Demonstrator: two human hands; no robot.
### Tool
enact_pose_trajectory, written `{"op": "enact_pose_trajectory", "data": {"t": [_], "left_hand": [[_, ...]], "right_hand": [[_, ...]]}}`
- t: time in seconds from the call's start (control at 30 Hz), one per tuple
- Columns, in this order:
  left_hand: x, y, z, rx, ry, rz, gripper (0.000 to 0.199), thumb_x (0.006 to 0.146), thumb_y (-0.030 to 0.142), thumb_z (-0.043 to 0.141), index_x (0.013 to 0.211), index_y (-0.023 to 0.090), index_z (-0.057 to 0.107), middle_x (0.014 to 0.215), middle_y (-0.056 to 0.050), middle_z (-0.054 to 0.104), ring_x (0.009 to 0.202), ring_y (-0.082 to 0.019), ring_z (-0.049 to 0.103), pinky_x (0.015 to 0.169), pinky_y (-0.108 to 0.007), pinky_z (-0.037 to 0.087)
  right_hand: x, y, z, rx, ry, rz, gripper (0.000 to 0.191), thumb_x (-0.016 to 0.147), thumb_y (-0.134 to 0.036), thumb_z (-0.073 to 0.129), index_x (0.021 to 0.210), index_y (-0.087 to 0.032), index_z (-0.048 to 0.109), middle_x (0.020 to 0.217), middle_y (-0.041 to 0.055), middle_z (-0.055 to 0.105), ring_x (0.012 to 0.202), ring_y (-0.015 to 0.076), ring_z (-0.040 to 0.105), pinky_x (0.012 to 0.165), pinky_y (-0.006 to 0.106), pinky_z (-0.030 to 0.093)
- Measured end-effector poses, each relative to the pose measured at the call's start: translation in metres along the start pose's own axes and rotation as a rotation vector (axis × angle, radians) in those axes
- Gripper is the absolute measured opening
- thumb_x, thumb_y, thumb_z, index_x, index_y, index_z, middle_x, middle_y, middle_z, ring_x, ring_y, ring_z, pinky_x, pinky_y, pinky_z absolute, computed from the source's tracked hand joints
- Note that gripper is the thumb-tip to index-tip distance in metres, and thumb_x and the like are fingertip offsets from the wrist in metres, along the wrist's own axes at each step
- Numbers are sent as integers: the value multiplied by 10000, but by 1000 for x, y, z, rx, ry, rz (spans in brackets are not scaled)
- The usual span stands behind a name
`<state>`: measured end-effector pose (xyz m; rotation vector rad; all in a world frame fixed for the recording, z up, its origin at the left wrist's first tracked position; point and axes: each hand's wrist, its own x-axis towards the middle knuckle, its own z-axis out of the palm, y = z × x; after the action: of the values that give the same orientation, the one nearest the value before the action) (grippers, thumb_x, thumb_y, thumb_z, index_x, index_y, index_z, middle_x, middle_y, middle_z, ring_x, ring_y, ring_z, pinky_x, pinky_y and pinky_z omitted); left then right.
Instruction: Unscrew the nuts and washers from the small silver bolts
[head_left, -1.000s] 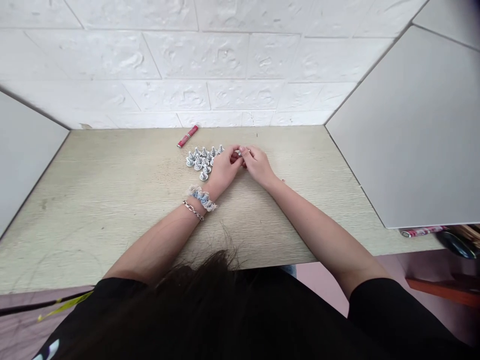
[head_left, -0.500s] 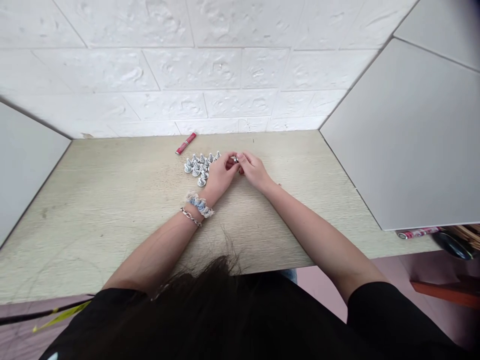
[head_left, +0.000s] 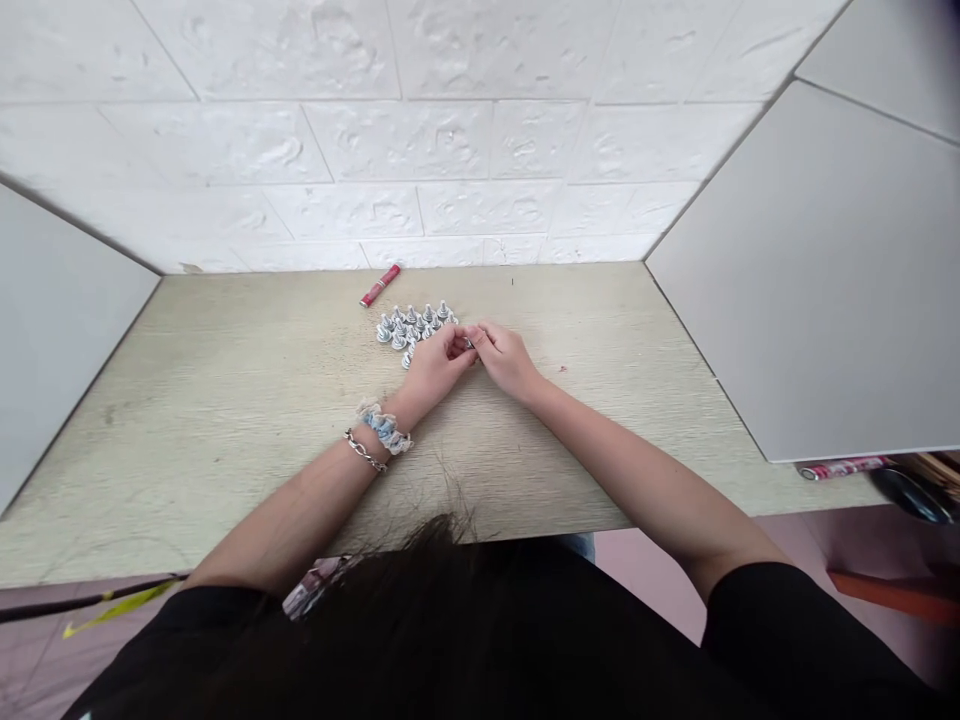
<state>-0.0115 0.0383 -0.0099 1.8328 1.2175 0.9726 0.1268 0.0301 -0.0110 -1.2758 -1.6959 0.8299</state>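
Several silver bolts with washers [head_left: 399,330] stand in a group on the pale wooden table, threaded ends up. Just right of and in front of them, my left hand [head_left: 442,358] has its fingers curled round a small metal piece [head_left: 469,343], which is mostly hidden. My right hand [head_left: 502,355] meets it there, thumb and fingers pinched on the same piece. Part of the bolt group is covered by my left hand. A scrunchie and a chain bracelet circle my left wrist.
A red tube [head_left: 380,286] lies behind the bolts near the white brick wall [head_left: 450,140]. Grey panels rise at both sides of the table [head_left: 247,400]. Beyond the right panel lie another red tube [head_left: 844,467] and a dark rounded object [head_left: 915,494].
Both hands have come slightly nearer my body, still together on the small piece. More bolts show behind my left hand, fewer in front. The camera view has shifted slightly.
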Motion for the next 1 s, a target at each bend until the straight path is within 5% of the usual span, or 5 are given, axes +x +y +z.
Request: {"op": "enact_pose_trajectory", "data": {"t": [0.47, 0.83, 1.0], "left_hand": [[1, 1, -3, -31, -12, 15, 272, 757, 240, 583, 1013, 177, 652, 779, -11, 652, 701, -121, 576, 693, -266, 468], [2, 0, -2, -177, -38, -39, 230, 721, 237, 623, 937, 158, 624, 742, 2, 615, 690, -114, 560, 672, -255, 466], [2, -3, -2, -181, -25, -41, 259, 732, 231, 617, 979, 153, 624, 744, -7, 622, 688, -116, 566, 671, -261, 464]], "right_hand": [[1, 2, -5, 24, -47, 6, 297, 875, -437, 377, 724, -194, 461, 680, -23, 518, 662, 112, 467, 629, 247, 343], [2, 1, -5, 33, -70, 16, 448, 879, -539, 329, 679, -177, 501, 645, -7, 525, 659, 122, 470, 628, 258, 330], [1, 2, -4, 88, -39, 25, 150, 823, -337, 429, 764, -199, 430, 668, -36, 474, 627, 107, 432, 607, 244, 327]]}}
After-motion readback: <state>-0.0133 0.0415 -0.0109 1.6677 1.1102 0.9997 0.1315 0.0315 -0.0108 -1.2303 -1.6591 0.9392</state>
